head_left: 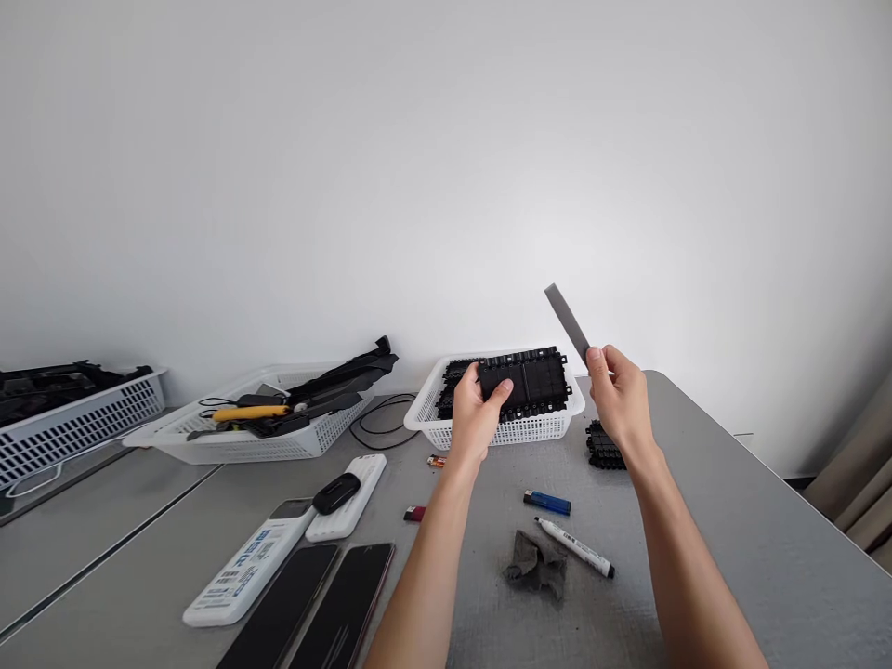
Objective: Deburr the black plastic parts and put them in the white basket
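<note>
My left hand (479, 411) is closed on a black plastic part (533, 383) with toothed long edges, its thumb lying across the flat face. The part is raised in front of a white basket (512, 431) that holds more black parts. To the right, my right hand (619, 390) grips the lower end of a flat grey strip (568, 321), which points up and to the left. The strip and the black part are apart. Another black toothed part (604, 446) lies on the table beside my right wrist.
On the table (753, 557) are a blue lighter (547, 503), a white marker (575, 548), a dark crumpled cloth (536, 565), two phones (341, 609) and white power banks (243, 571). A tool basket (257, 451) and another basket (76, 427) stand left.
</note>
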Tool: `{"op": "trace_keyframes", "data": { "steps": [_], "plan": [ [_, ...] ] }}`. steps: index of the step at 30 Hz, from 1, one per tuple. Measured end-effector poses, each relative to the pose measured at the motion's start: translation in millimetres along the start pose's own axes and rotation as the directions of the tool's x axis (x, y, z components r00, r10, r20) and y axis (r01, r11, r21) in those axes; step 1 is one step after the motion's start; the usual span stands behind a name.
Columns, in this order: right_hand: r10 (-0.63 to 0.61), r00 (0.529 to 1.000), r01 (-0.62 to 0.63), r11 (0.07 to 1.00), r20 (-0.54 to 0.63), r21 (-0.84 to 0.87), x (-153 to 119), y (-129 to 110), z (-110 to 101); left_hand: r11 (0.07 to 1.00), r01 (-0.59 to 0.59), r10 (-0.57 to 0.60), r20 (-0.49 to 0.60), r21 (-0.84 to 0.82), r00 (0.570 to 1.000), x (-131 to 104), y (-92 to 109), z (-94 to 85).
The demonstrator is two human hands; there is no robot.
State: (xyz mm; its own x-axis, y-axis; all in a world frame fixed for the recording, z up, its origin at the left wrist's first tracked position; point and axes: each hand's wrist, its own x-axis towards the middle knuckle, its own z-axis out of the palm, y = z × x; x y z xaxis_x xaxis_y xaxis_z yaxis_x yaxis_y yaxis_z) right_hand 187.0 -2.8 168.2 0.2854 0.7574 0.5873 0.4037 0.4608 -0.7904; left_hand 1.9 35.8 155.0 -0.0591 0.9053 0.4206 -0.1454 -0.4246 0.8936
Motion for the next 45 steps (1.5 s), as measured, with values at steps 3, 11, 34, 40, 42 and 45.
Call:
{"op": "trace_keyframes", "data": {
  "steps": [3,11,34,40,42,45],
  "plan": [
    [-0.074,0.996,0.079,0.990,0.051,-0.115,-0.5,0.6,1.0,1.000,-0.025,0.025,-0.007,0.002,1.000,0.4,-0.4,1.0],
    [-0.026,0.975,0.108,0.924,0.222,-0.367,-4.4,-3.2,8.7,0.986,-0.119,0.121,-0.007,0.117,0.993,0.1,-5.0,-0.3],
    [0.043,0.992,0.004,0.931,0.121,-0.365,7.6,11.3,-10.7,0.991,-0.111,0.115,-0.055,0.072,0.992,3.5,-1.1,-8.0],
    [0.019,0.982,0.050,0.934,0.189,-0.355,1.2,0.5,2.3,0.983,-0.161,0.164,-0.027,0.083,0.986,0.4,-0.9,-3.2],
    [0.026,0.985,0.038,0.933,0.171,-0.358,3.1,3.0,1.5,0.984,-0.162,0.165,-0.036,0.076,0.986,1.0,-1.1,-4.6],
    [0.040,0.993,0.003,0.934,0.114,-0.356,8.7,11.8,-8.4,0.984,-0.165,0.171,-0.083,0.073,0.982,4.1,-3.3,-8.1]
  ]
}}
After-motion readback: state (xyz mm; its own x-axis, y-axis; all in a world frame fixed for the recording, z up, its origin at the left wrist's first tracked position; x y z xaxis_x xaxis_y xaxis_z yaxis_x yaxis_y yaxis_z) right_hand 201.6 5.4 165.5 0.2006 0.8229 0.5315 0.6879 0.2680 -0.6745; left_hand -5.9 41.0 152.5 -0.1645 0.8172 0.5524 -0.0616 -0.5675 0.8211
